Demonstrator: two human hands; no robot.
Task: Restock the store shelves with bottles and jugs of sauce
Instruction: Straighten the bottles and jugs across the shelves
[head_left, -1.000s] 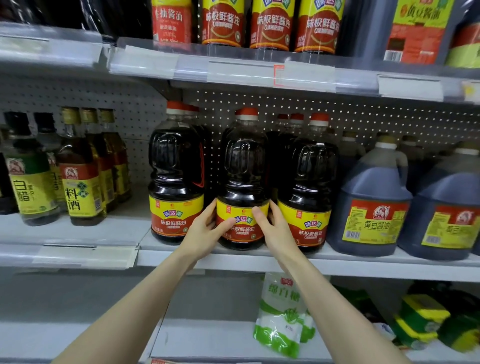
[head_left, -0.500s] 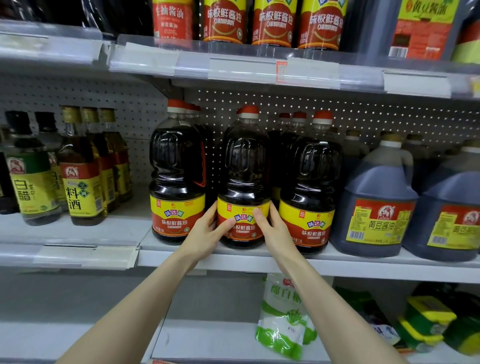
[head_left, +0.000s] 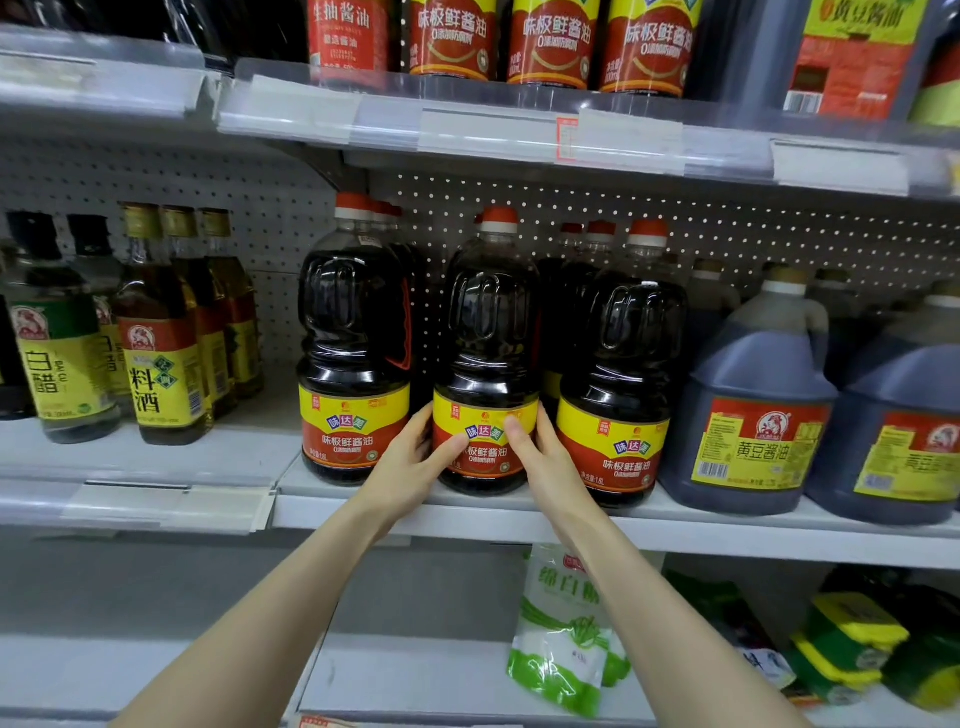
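A big dark soy sauce jug (head_left: 488, 332) with an orange cap and a yellow-red label stands upright at the front of the middle shelf (head_left: 727, 535). My left hand (head_left: 410, 467) grips its lower left side, thumb across the label. My right hand (head_left: 545, 462) grips the lower right side, thumb on the label too. Matching jugs stand close on either side: one to the left (head_left: 353, 343) and one to the right (head_left: 623, 374), with more rows behind them.
Blue-grey sauce jugs (head_left: 753, 405) fill the shelf's right end. Slim cooking wine and vinegar bottles (head_left: 156, 332) stand on the left section. An upper shelf (head_left: 467, 124) holds red-labelled bottles. Below, a green-white sugar bag (head_left: 566, 629) and yellow-green packets (head_left: 852, 649) lie on the bottom shelf.
Both hands stay clasped on the middle jug's label. The jug sits a touch further back and straighter on the shelf; the view has shifted only slightly.
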